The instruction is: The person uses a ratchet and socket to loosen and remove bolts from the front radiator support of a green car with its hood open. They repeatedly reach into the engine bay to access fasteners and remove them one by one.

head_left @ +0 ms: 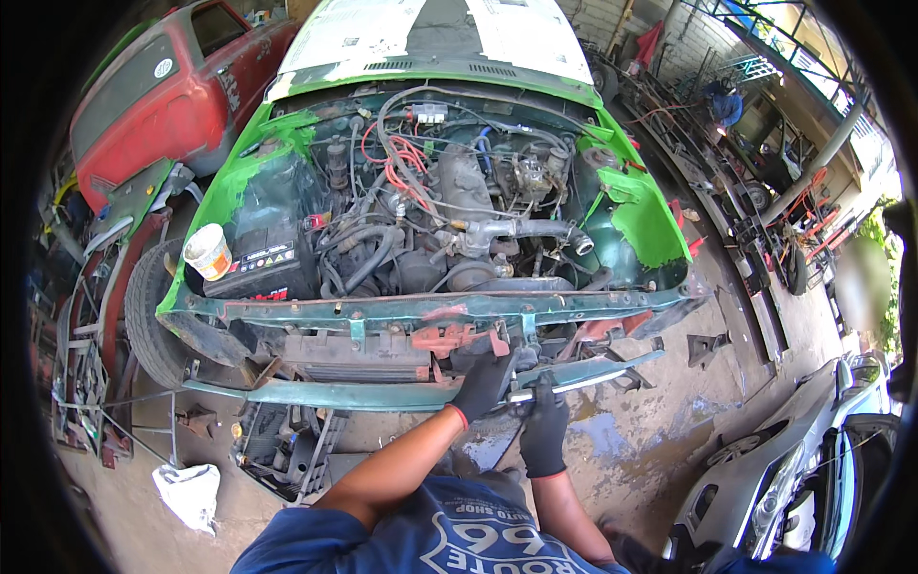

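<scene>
Left hand is resting at edge of teal crossbar, grip unclear; right hand is clasping silver rod; steady pressure likely helping.

Cluttered vehicle workshop. Brownish concrete floor, pale blotches and dark stains right of centre. Pale block wall across top right. Dark metal roof framework in upper right corner, slanting grey pole beneath. Strong daylight and green foliage at right edge. Long metal rails lining right side. Red car body upper left; silver car lower right. Crumpled white bag on floor, lower left.
</scene>
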{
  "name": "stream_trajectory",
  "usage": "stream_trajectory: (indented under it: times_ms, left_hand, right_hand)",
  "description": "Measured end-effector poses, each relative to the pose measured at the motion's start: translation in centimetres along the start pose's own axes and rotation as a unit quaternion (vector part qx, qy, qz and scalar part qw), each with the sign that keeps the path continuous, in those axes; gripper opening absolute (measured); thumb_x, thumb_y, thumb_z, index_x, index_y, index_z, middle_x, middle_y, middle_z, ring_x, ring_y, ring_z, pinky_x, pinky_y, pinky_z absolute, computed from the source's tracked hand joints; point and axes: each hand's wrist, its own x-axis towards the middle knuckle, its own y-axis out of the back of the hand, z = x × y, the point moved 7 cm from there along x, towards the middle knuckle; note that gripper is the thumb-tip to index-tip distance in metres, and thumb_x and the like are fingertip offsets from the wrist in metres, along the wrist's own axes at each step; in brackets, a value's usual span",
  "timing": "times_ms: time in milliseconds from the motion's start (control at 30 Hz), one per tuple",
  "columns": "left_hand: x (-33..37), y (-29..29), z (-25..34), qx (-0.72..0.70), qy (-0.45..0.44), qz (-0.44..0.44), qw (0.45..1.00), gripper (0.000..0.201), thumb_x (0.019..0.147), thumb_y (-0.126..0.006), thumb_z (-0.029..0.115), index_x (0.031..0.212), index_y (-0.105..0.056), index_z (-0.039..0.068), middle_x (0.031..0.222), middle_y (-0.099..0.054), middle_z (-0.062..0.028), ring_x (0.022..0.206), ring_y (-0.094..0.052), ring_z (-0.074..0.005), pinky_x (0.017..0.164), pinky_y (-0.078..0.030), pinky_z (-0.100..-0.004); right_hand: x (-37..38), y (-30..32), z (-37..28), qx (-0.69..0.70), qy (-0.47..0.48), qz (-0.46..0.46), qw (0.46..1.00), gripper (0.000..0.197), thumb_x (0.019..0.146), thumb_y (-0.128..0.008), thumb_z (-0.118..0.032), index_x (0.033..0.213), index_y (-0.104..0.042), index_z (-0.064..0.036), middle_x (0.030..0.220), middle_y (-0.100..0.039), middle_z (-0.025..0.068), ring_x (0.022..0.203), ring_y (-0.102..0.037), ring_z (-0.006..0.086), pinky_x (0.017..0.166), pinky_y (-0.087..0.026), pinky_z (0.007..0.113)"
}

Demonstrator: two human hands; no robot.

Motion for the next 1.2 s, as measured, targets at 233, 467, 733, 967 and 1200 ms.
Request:
stream_trajectory:
  times_ms: [233,467,733,967,1200]
  left_hand:
    - [-0.9,0.2,0.5,0.134,-0.093,-0.032,0.986,0.052,0.099,-0.051,0.024,0.148,-0.044,0.009,0.092,-0.067,-0.0230,0.078,-0.067,-0.0389,0.070,-0.052,-0.0489]
    - [0.0,-2.3,-1.8,-0.078,-0.037,-0.052,0.995,0.043,0.099,-0.049,0.016,0.141,-0.052,0.006,0.094,-0.065,-0.0215,0.083,-0.065,-0.0382,0.074,-0.051,-0.0496]
    - [-0.6,2.4,2.8,0.142,-0.177,0.011,0.974,0.047,0.090,-0.059,0.016,0.137,-0.059,0.011,0.094,-0.067,-0.0240,0.083,-0.066,-0.0393,0.069,-0.050,-0.0510]
    - [-0.1,0.9,-0.6,-0.041,0.041,0.018,0.998,0.032,0.105,-0.050,0.022,0.127,-0.062,0.003,0.091,-0.064,-0.0168,0.078,-0.062,-0.0288,0.069,-0.047,-0.0445]
    - [0.2,0.7,-7.3,0.000,0.046,-0.091,0.995,0.037,0.102,-0.051,0.020,0.136,-0.059,0.008,0.127,-0.062,-0.0223,0.107,-0.062,-0.0354,0.092,-0.047,-0.0463]
  right_hand:
    - [-3.0,-4.3,-5.1,-0.498,0.402,-0.068,0.766,0.021,0.092,-0.070,-0.018,0.103,-0.065,-0.0020,0.092,-0.064,0.0195,0.079,-0.064,0.0369,0.071,-0.051,0.045]
    - [-0.8,-0.6,-2.1,-0.276,0.192,-0.031,0.941,0.031,0.093,-0.070,-0.021,0.116,-0.062,-0.0015,0.084,-0.064,0.0078,0.069,-0.061,0.0187,0.062,-0.051,0.032]
    - [-2.9,-4.3,-5.8,-0.479,0.400,-0.071,0.778,0.012,0.091,-0.067,-0.011,0.101,-0.065,-0.0035,0.096,-0.063,0.0187,0.078,-0.062,0.0391,0.071,-0.050,0.046]
    - [-0.6,0.7,-0.2,-0.193,0.167,0.064,0.965,0.025,0.099,-0.064,-0.030,0.102,-0.062,-0.0050,0.083,-0.064,0.0067,0.069,-0.061,0.0189,0.060,-0.051,0.033]
    - [-3.1,-4.3,-4.0,-0.478,0.422,-0.047,0.769,0.027,0.093,-0.070,-0.029,0.102,-0.063,-0.0047,0.086,-0.062,0.0149,0.077,-0.065,0.0343,0.065,-0.052,0.043]
